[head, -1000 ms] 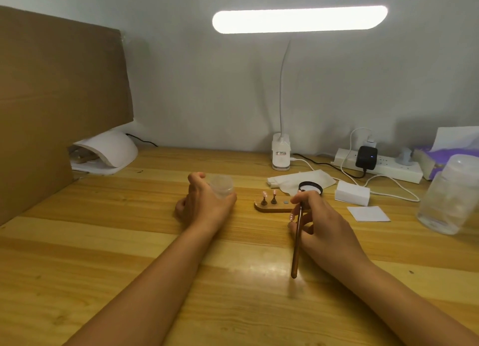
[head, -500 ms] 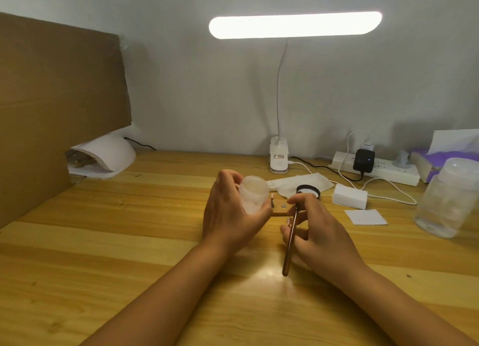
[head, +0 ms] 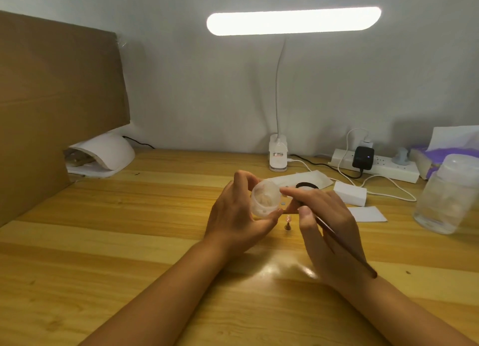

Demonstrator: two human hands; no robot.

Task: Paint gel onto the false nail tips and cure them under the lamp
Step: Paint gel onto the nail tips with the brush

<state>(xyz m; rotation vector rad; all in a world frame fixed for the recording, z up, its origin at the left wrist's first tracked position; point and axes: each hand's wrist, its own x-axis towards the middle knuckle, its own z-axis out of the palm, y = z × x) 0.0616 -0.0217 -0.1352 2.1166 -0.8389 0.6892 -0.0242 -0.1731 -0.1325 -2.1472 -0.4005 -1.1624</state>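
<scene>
The left hand [head: 237, 216] curls fingers and thumb round one small clear jar [head: 265, 199], tipped sideways toward the right hand [head: 329, 226], probably so its contents can be reached. The right hand holds one brush [head: 347, 250] tucked among its fingers, leaving forefinger and thumb free at the jar. Just below the jar stands one false nail tip [head: 288, 218] on a peg; any others are hidden. Right of the jar sits one black-rimmed gel pot [head: 307, 184]. Far left of the jar is one curing lamp [head: 108, 152] on the bench [head: 129, 242].
</scene>
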